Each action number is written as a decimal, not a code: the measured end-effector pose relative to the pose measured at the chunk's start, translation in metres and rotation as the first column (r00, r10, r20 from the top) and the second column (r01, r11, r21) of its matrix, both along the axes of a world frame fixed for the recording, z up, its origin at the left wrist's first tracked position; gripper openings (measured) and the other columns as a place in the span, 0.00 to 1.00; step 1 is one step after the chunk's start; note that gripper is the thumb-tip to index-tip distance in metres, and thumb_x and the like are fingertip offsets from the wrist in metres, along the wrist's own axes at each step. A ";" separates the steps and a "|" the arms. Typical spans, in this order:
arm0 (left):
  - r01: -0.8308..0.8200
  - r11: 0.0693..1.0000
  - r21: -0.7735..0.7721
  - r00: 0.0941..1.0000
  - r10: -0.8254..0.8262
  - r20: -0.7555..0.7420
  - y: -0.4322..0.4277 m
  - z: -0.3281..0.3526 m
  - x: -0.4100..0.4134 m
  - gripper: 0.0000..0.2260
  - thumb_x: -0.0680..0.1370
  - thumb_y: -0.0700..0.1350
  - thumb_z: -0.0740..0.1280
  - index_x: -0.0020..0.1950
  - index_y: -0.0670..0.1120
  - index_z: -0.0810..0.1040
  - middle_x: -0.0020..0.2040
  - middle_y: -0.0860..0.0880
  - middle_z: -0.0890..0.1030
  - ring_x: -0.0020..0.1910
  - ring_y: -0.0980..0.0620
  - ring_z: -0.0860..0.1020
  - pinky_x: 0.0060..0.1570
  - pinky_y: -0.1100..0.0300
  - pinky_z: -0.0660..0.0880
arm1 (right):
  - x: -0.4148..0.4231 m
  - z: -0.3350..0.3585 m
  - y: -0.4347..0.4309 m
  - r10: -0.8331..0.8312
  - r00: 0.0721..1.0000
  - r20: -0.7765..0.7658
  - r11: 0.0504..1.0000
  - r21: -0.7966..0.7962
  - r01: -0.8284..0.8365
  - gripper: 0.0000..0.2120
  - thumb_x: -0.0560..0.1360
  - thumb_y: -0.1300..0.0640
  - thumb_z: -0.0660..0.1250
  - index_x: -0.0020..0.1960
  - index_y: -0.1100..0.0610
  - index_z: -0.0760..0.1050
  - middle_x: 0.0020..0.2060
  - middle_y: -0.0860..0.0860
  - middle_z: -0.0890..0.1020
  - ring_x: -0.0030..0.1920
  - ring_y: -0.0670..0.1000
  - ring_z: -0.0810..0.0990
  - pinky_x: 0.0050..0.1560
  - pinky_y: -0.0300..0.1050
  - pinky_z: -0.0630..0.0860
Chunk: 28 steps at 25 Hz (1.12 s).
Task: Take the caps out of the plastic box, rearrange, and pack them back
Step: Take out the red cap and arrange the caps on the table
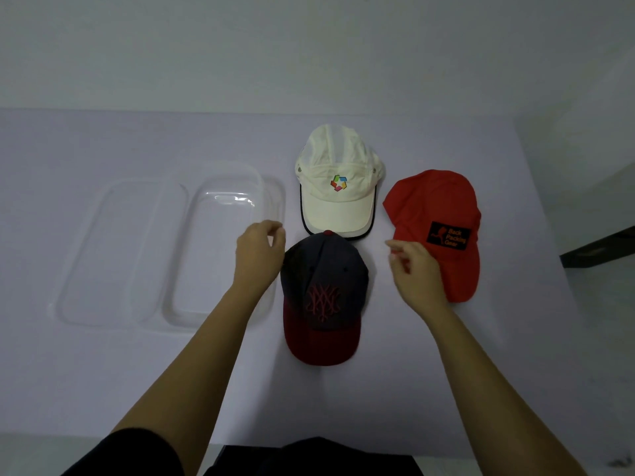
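Three caps lie on the white table. A cream cap (338, 180) with a coloured logo sits at the back, its brim toward me. In front of it lies a dark navy cap (323, 297) with a maroon brim. A red cap (436, 228) with a black patch lies to the right. The clear plastic box (223, 252) stands empty at the left. My left hand (259, 255) hovers at the navy cap's left edge, fingers loosely curled and holding nothing. Between the navy and red caps, my right hand (415, 273) hangs loosely curled, also holding nothing.
The box's clear lid (113, 252) lies flat on the table to the left of the box. A white wall rises behind the table (103, 372). The table's right edge drops off past the red cap, with a dark object (598, 249) beyond it.
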<state>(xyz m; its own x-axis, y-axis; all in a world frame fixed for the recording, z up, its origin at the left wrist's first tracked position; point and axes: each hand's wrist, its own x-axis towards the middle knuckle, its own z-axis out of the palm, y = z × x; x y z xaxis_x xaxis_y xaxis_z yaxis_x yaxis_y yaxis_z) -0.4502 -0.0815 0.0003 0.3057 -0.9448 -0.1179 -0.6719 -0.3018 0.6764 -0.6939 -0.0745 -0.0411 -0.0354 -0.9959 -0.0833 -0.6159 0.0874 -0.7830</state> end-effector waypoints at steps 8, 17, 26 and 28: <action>0.567 0.822 0.055 0.823 -0.561 -0.093 0.031 -0.027 -0.131 0.22 0.78 0.40 0.63 0.72 0.38 0.65 0.68 0.38 0.72 0.66 0.45 0.72 0.69 0.54 0.66 | -0.096 -0.048 0.038 -0.103 0.938 -0.330 0.980 0.129 0.153 0.43 0.68 0.68 0.68 0.75 0.66 0.46 0.75 0.67 0.50 0.75 0.64 0.50 0.74 0.59 0.53; 0.557 0.800 0.221 0.792 -0.592 0.146 0.016 -0.094 -0.208 0.32 0.80 0.41 0.60 0.76 0.38 0.42 0.76 0.32 0.44 0.75 0.30 0.45 0.72 0.40 0.53 | -0.095 -0.061 0.047 -0.003 0.953 -0.302 0.994 0.107 0.037 0.35 0.78 0.54 0.60 0.75 0.65 0.44 0.76 0.64 0.50 0.76 0.60 0.50 0.74 0.53 0.51; 0.665 0.743 -0.081 0.743 -0.647 0.172 0.044 -0.053 -0.174 0.34 0.79 0.35 0.59 0.75 0.53 0.42 0.78 0.40 0.45 0.76 0.37 0.46 0.67 0.42 0.65 | -0.111 -0.029 0.053 -0.151 0.942 -0.301 0.977 -0.188 0.097 0.31 0.77 0.65 0.63 0.75 0.62 0.53 0.74 0.64 0.59 0.73 0.63 0.60 0.70 0.60 0.64; 0.632 0.766 -0.118 0.774 -0.616 0.147 0.037 -0.041 -0.159 0.36 0.77 0.36 0.62 0.77 0.49 0.43 0.78 0.38 0.46 0.76 0.37 0.51 0.67 0.42 0.67 | -0.107 -0.019 0.064 -0.152 0.941 -0.303 0.954 -0.293 0.060 0.31 0.76 0.67 0.62 0.75 0.62 0.52 0.73 0.64 0.59 0.73 0.63 0.60 0.70 0.59 0.63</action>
<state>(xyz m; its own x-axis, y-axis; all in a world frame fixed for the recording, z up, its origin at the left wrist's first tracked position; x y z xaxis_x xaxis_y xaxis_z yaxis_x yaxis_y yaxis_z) -0.6089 -0.0443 -0.0409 -0.3564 -0.9335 0.0405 -0.7373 0.3076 0.6014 -0.8011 -0.0109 -0.0600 -0.1205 -0.9665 0.2266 -0.8354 -0.0246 -0.5491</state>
